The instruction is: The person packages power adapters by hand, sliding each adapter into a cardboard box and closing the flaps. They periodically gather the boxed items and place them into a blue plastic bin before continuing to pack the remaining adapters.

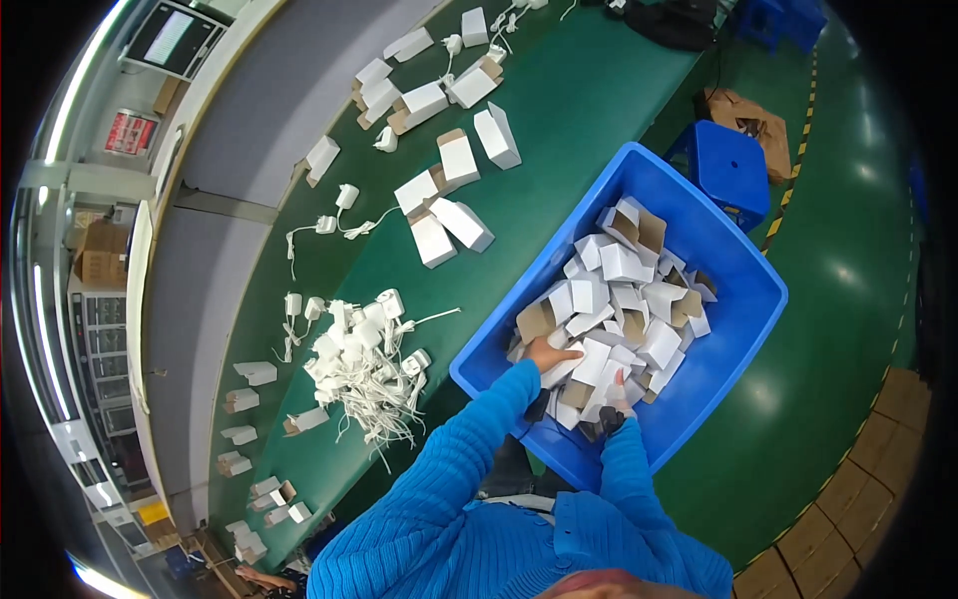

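Blue bin [743, 299], centre right of the frame, heaped with small white cartons [624, 299], some showing brown inner flaps; both hands reach in among them. Left hand [551, 352], lower left of the heap, lies flat on the cartons, fingers spread, gripping nothing clearly. Right hand [616, 394], lower middle, fingers curled around one white carton [597, 361], probably to lift it free. Green surface [579, 110], upper left; tangled pile of white chargers with cords [361, 361] at centre left; loose open cartons [449, 195] scattered above. Blue stool [730, 165] beyond the bin's far corner; the bin's wall stands between hands and surface.
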Demonstrator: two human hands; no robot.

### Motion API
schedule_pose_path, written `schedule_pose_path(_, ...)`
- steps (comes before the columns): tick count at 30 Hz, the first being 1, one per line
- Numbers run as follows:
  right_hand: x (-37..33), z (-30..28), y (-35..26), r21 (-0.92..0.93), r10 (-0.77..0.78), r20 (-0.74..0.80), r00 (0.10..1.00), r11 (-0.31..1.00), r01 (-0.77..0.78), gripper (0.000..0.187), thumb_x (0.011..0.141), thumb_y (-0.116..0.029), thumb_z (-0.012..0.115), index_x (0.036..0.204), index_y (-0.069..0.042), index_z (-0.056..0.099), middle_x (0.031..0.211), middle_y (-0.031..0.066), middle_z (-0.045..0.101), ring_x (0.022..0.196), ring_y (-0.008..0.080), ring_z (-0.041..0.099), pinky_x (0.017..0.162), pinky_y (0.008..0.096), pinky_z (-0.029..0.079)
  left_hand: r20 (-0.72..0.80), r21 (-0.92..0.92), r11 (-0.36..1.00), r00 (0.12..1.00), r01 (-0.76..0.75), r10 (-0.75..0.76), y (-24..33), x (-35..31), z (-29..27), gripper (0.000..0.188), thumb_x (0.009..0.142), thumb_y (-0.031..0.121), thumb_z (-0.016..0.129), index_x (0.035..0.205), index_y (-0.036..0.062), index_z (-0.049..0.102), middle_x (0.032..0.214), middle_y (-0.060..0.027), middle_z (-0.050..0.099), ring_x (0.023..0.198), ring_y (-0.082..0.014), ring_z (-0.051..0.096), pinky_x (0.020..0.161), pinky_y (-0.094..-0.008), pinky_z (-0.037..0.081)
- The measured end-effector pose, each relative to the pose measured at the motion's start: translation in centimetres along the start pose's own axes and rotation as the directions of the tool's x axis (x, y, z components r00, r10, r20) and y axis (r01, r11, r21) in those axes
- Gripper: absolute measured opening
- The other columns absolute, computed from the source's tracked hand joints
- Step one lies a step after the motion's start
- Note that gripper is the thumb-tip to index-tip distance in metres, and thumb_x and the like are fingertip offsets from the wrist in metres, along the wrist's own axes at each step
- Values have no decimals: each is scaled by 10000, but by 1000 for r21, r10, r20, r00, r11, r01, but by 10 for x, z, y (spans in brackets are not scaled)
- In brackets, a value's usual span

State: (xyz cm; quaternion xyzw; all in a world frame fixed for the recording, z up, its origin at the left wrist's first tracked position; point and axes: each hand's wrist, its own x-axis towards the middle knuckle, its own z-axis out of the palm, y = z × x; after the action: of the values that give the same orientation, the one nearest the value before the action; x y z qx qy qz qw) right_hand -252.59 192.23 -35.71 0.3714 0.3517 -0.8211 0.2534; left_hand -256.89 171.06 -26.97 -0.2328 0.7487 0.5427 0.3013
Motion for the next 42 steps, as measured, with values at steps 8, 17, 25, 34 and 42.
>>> schedule_pose_path(8,-49,33,-24,226,-132,201,971,970,85,800,826,-633,473,1404,-114,285,1370,94,405,1251,280,386,1049,424,291,-176,432,882,941,-190,289,6,-25,15,970,532,466,804,1355,151,397,1373,-263,349,1289,-373,331,1047,-420,300)
schedule_pose_path(17,-111,9,-26,293,-125,411,903,956,-2,785,830,-608,494,1411,-124,283,1372,81,413,1244,279,398,1064,410,282,-10,329,838,886,-435,464,54,-56,21,929,535,464,791,1350,236,407,1390,-282,308,1312,-447,236,1076,-490,223)
schedule_pose_path(25,-202,154,-140,280,-445,-145,884,838,468,267,680,-355,566,739,-130,435,777,114,490,746,289,502,800,469,383,-86,262,782,794,-565,602,132,-151,8,891,535,430,801,1329,272,429,1430,-246,260,1316,-478,189,1063,-520,236)
schedule_pose_path(34,-102,276,-190,-117,188,973,135,904,-410,758,819,-661,435,1402,-192,320,1424,50,359,1280,315,338,1033,525,278,-606,305,654,389,-692,694,209,-143,-162,890,561,504,764,1304,129,450,1388,-209,337,1337,-386,202,1105,-496,91)
schedule_pose_path(42,-13,419,-121,-717,-9,548,836,510,476,569,875,-513,469,1275,-111,426,1228,76,399,1091,286,385,861,471,376,-786,359,715,219,-600,578,57,-183,-299,488,782,291,680,1172,32,543,1211,-170,529,1138,-296,500,965,-357,386)
